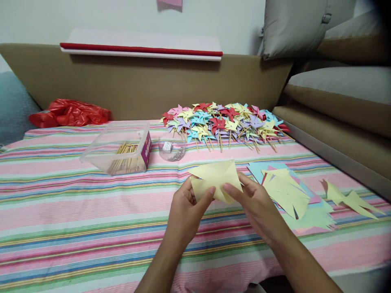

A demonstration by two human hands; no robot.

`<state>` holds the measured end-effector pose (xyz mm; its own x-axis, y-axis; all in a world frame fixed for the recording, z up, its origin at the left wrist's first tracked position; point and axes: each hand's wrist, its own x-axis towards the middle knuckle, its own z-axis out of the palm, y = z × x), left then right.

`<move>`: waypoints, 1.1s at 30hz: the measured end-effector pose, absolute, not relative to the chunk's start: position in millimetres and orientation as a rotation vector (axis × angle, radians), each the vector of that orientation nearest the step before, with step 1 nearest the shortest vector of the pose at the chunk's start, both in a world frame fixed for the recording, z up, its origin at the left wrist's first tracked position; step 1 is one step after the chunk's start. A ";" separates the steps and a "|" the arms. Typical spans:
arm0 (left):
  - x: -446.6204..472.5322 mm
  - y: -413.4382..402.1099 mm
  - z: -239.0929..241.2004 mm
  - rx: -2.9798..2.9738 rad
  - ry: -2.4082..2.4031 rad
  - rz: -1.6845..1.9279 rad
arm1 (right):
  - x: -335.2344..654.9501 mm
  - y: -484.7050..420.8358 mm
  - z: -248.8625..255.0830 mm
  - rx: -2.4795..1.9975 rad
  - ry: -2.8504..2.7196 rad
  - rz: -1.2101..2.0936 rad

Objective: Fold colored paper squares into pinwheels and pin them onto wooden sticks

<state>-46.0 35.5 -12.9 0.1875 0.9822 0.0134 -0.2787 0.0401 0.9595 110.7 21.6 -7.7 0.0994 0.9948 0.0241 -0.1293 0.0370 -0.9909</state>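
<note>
Both hands are raised just above the middle of the bench, close to its near edge, and both are clamped on one yellow paper sheet (217, 176). The left hand (186, 209) pinches the sheet's lower left part with thumb and fingers. The right hand (259, 207) grips its lower right part, with the thumb tip lying on the paper's face. The sheet is cut or folded into pointed flaps and is held clear of the striped cloth (76, 211) that covers the bench.

Just right of the right hand lies a stack of cut paper (287, 191), yellow on top with blue and pink beneath. A loose yellow piece (351, 199) lies further toward the right edge. Along the far edge a heap of paper pinwheels (222, 122) on wooden sticks is spread out. Left of the heap stands a small clear cup (172, 148) holding small metal bits, and just beside it is a clear plastic box (119, 152) of thin sticks. A red plastic bag (70, 113) sits at the far left corner.
</note>
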 end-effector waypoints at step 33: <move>-46.5 38.6 -17.3 1.095 0.834 1.011 | 101.6 20.0 -16.8 -0.649 -0.508 1.717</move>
<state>-46.5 38.6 -17.3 0.3309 0.9422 -0.0523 -0.2310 0.1346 0.9636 101.6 20.0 -16.8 -0.1738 0.9723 -0.1561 -0.7312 -0.2336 -0.6410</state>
